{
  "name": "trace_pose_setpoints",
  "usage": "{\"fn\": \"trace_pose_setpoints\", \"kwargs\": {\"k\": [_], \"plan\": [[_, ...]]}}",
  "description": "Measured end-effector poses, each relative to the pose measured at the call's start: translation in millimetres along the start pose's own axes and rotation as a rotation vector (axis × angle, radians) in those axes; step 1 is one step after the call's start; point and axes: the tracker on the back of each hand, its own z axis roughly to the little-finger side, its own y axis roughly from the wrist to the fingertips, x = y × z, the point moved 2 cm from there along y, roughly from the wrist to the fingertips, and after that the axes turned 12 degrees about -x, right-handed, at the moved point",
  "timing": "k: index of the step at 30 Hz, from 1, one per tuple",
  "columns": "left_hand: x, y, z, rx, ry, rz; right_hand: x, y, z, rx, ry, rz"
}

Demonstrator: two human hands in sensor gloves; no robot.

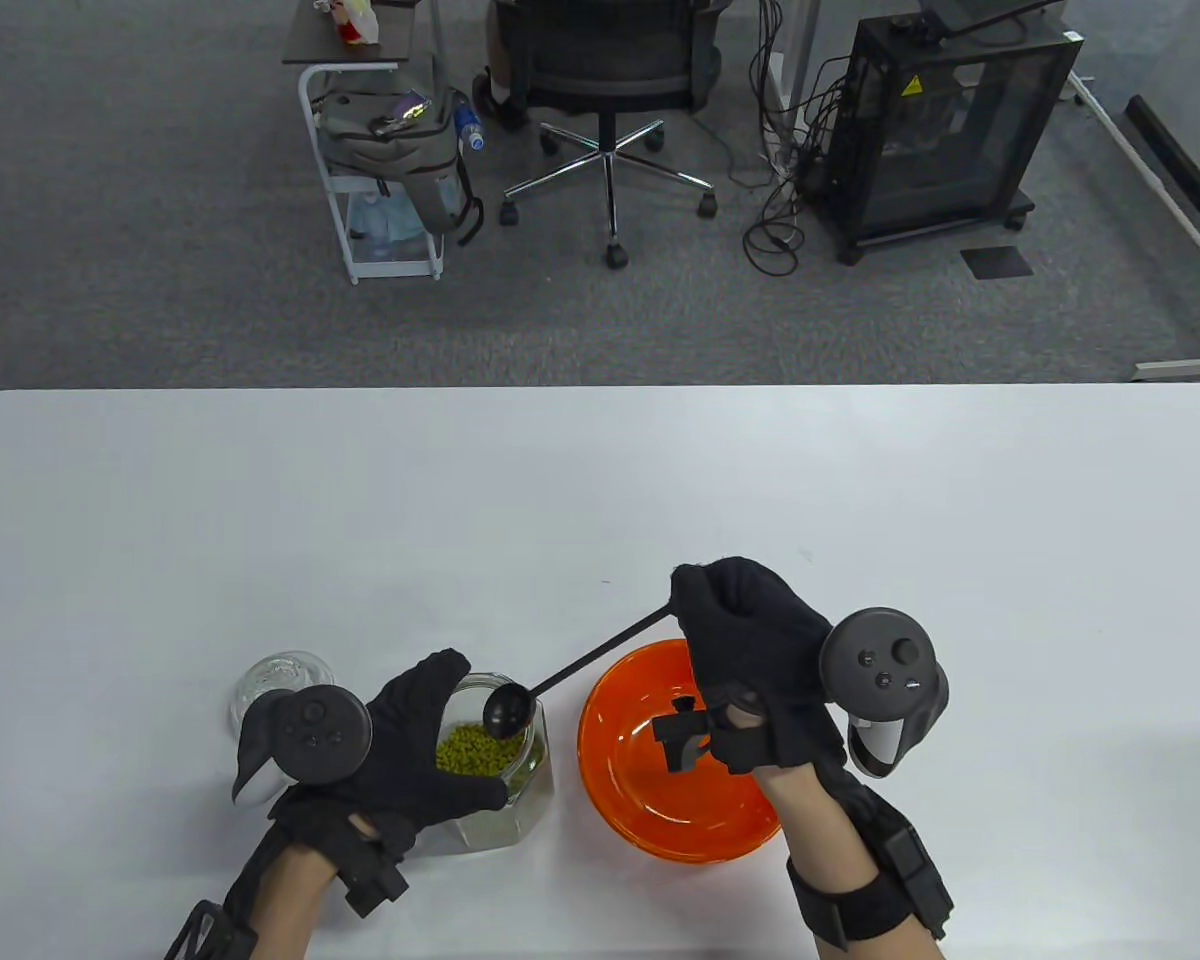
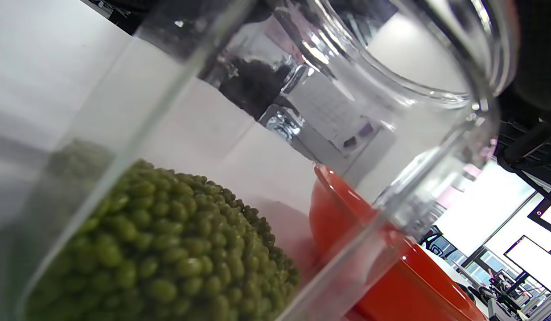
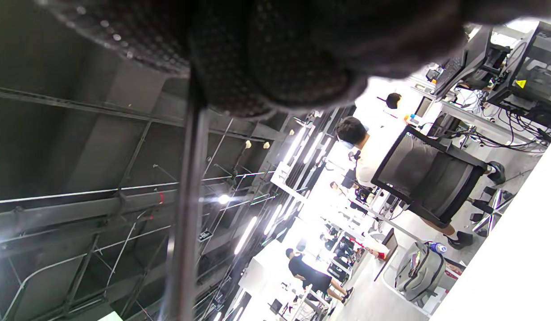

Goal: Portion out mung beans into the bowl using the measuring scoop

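Note:
A glass jar [image 1: 520, 790] of green mung beans [image 1: 470, 750] stands near the table's front edge. My left hand [image 1: 420, 740] grips the jar from its left side. My right hand [image 1: 750, 640] holds the far end of a black long-handled measuring scoop [image 1: 507, 711]; its cup hangs over the jar mouth, just above the beans. An orange bowl [image 1: 620, 770] sits right of the jar, under my right wrist. In the left wrist view the beans [image 2: 168, 254] fill the jar's [image 2: 391, 187] lower part and the bowl [image 2: 391, 290] shows behind. The right wrist view shows only the scoop handle [image 3: 186, 214] below my glove.
A glass lid [image 1: 278, 680] lies left of the jar, partly behind my left tracker. Beyond the table [image 1: 600, 480] are an office chair [image 1: 610, 90], a white cart with a grey bag [image 1: 390, 170] and a black cabinet [image 1: 940, 120].

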Motion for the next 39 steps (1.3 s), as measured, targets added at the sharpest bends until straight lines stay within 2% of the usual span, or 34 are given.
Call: {"fn": "trace_pose_setpoints", "kwargs": {"k": [10,13,23,31,35,36,38,39], "plan": [[0.4,0.0,0.8,0.001,-0.003,0.004,37.7,-8.9,-24.6,-0.14,-0.117,-0.111],[0.5,0.0,1.1,0.0,-0.007,0.005,56.7,-13.5,-35.8,-0.24,-0.15,-0.168],[1.0,0.0,1.4,0.0,-0.01,0.006,102.0,-33.3,-68.2,-0.52,-0.382,-0.244],[1.2,-0.3,1.7,-0.001,-0.01,0.008,127.0,-49.5,-66.6,-0.662,-0.487,-0.319],[1.3,-0.4,1.9,0.0,-0.011,0.009,130.5,-51.0,-55.0,-0.623,-0.476,-0.357],[1.3,-0.4,1.9,0.0,-0.011,0.009,130.2,-48.1,-51.6,-0.57,-0.463,-0.379],[1.3,-0.4,2.0,0.0,-0.011,0.01,132.5,-43.1,-45.0,-0.486,-0.47,-0.509],[1.3,-0.4,2.0,0.0,-0.011,0.009,131.3,-41.8,-43.4,-0.466,-0.445,-0.539]]}}
